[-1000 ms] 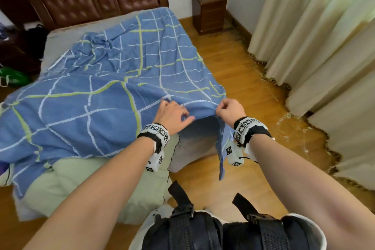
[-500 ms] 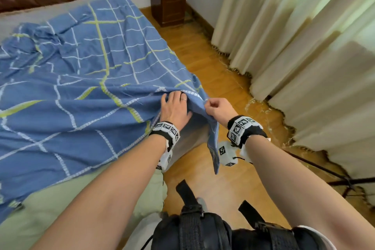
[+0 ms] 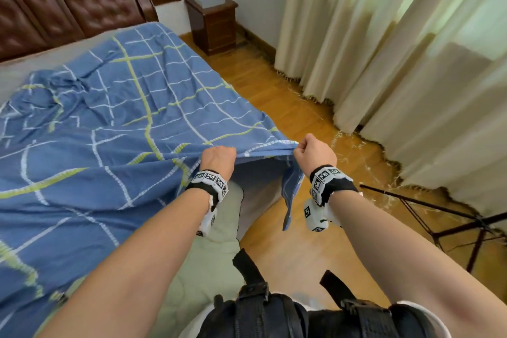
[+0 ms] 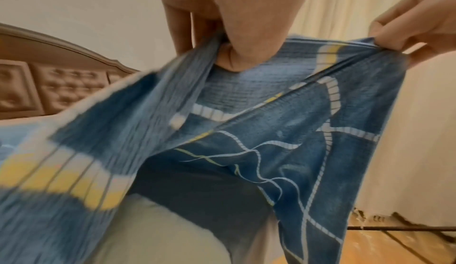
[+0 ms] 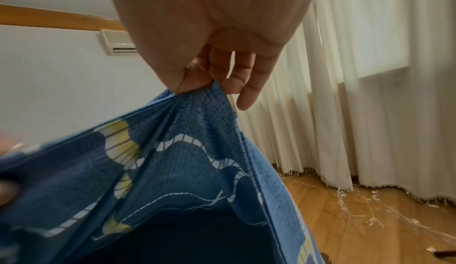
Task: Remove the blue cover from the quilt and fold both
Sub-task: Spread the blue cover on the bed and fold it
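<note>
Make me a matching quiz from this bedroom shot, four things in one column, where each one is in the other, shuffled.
Things:
1. blue grid-patterned fabric cover
2. pale green padded quilt
3. dark wooden nightstand
4. cream pleated curtains

Places:
A. far corner beside the headboard
B. along the right wall
C. spread over the bed, edge held by both hands
D. showing under the lifted edge

Pairs: 1-C, 2-D, 3-A, 4-B

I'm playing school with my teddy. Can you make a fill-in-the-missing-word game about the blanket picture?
1. Both hands grip the edge of the ____ cover.
2. The left hand and the right hand hold the edge ____ the bed, not flat on it.
3. The pale green quilt peeks out from ____ the cover.
4. The nightstand stands beside the bed, on the ____ floor.

Missing words: blue; above; under; wooden
</note>
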